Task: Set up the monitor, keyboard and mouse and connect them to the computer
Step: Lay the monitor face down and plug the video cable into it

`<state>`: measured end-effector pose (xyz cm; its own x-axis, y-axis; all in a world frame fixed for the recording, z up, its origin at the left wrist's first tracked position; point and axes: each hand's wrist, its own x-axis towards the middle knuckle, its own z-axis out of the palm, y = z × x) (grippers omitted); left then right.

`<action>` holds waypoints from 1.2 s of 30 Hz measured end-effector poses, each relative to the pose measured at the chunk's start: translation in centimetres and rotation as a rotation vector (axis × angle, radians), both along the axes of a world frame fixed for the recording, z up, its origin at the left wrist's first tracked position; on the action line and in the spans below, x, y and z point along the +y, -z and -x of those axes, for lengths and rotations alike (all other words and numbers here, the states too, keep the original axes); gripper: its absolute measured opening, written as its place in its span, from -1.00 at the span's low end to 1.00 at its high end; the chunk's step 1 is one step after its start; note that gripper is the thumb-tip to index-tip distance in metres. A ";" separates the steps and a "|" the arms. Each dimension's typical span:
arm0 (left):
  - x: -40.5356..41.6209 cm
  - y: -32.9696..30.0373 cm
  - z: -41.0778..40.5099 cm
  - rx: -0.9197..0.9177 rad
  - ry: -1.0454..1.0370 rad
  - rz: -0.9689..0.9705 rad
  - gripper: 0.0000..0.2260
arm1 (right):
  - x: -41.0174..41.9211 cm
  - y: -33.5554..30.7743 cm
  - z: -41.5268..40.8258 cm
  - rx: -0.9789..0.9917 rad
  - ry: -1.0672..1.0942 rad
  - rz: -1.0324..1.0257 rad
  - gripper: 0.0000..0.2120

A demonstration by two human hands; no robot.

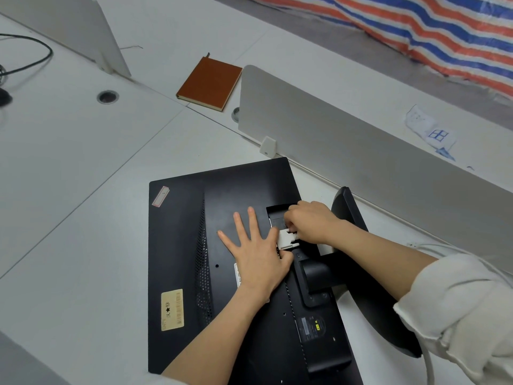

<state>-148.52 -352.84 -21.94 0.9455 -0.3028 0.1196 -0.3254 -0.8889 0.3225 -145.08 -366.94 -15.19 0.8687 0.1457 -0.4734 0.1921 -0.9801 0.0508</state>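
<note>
A black monitor (194, 245) lies face down on the white desk (83, 190), its back panel up and its stand (349, 215) pointing right. My left hand (255, 254) lies flat on the back panel, fingers spread, thumb against a white cable connector (287, 240). My right hand (311, 222) has its fingers curled on that connector at the port recess beside the stand mount. The connector's white cable (429, 365) runs off under my right sleeve. No keyboard or computer is in view.
A low grey divider panel (361, 140) runs just behind the monitor. A brown notebook (209, 83) lies beyond it. A cable hole (107, 96) sits in the desk at left, with a black cable (36, 59) and a dark object at the far left edge.
</note>
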 end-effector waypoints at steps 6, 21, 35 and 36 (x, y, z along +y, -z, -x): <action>-0.1 0.0 -0.1 -0.002 0.002 0.009 -0.72 | 0.0 -0.2 0.0 -0.036 -0.115 0.057 -0.79; 0.1 0.1 -0.2 0.003 0.020 0.016 -0.73 | 1.2 -0.6 3.3 -0.184 0.137 -0.019 -0.70; 0.3 0.0 0.0 0.039 0.050 0.003 -0.72 | 2.3 1.2 7.6 -0.300 0.453 -0.196 -0.81; 0.3 0.0 -0.1 0.042 0.051 0.001 -0.72 | 2.1 1.2 7.4 -0.304 0.422 -0.181 -0.81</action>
